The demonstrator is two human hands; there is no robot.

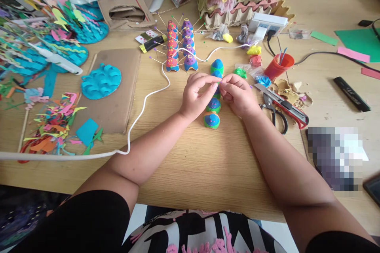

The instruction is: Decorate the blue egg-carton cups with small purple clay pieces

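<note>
My left hand (196, 97) and my right hand (239, 94) meet with thumbs and forefingers pinched together. Between the fingertips is a tiny purple bit (219, 83), seemingly modelling clay, mostly hidden. Beneath and around the hands runs a column of green-and-blue painted egg-carton cups. The nearest cup (211, 120) and the one behind it (213, 105) have small drawn faces; a far cup (217, 65) shows beyond the fingers. My hands partly cover the middle cups. Beyond my left hand stand a red-and-blue row of cups (172, 53) and a purple-and-blue row (189, 47) with ball-tipped sticks.
Right of my hands lie scissors (280, 116), a utility knife (286, 108) and an orange cup (279, 67). A white cord (145, 101) crosses the table to a power strip (267, 23). Cardboard (115, 114) and paper scraps (56, 122) lie left; egg trays (237, 17) are stacked behind.
</note>
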